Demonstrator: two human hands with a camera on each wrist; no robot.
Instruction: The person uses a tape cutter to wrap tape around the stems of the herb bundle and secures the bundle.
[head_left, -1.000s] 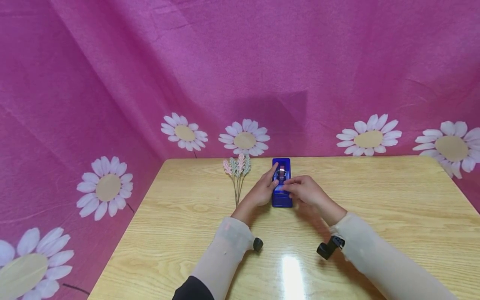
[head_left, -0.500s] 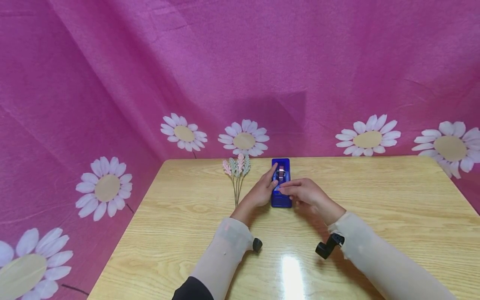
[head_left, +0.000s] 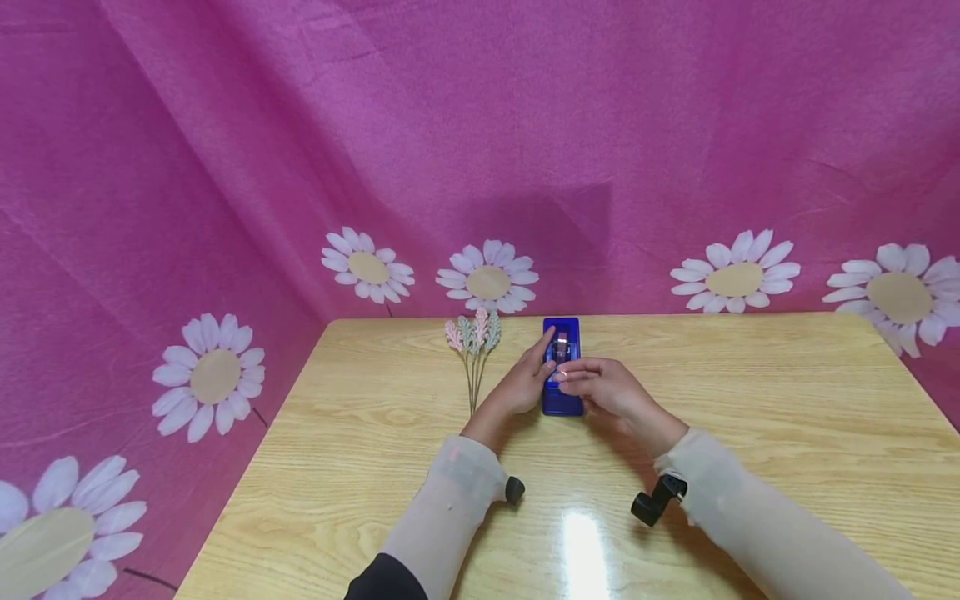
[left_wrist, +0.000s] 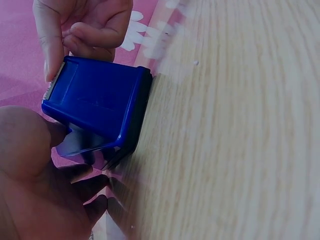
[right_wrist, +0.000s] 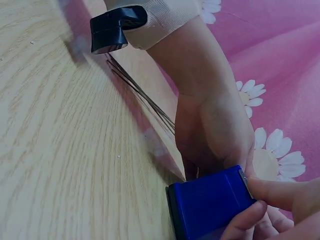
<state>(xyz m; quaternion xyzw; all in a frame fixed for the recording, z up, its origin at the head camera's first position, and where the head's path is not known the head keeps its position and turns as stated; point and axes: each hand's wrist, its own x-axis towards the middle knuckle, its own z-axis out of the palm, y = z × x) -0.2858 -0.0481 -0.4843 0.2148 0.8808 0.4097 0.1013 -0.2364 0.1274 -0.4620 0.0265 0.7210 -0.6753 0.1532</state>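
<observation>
A blue tape dispenser (head_left: pixel 562 405) stands lengthwise at the far middle of the wooden table (head_left: pixel 750 392). My left hand (head_left: pixel 517 383) holds its left side, with the index finger reaching up to the tape roll (head_left: pixel 562 343). My right hand (head_left: pixel 609 390) pinches the dispenser's top near the cutter end with thumb and curled fingers. The left wrist view shows the dispenser (left_wrist: pixel 95 105) with my right hand (left_wrist: pixel 85 25) at its serrated edge and my left hand (left_wrist: pixel 30 175) under it. In the right wrist view my right hand's fingers (right_wrist: pixel 272 197) pinch the dispenser's (right_wrist: pixel 207 207) corner. Whether tape is between them is hidden.
A small bunch of artificial flower sprigs (head_left: pixel 474 333) lies just left of the dispenser, stems pointing toward me. A pink cloth with white daisies (head_left: pixel 487 279) hangs close behind the table and down its left side. Black wrist cameras (head_left: pixel 651 502) sit on both sleeves.
My right hand has slid a little farther along the dispenser toward the tape roll. The left hand and the dispenser have stayed put.
</observation>
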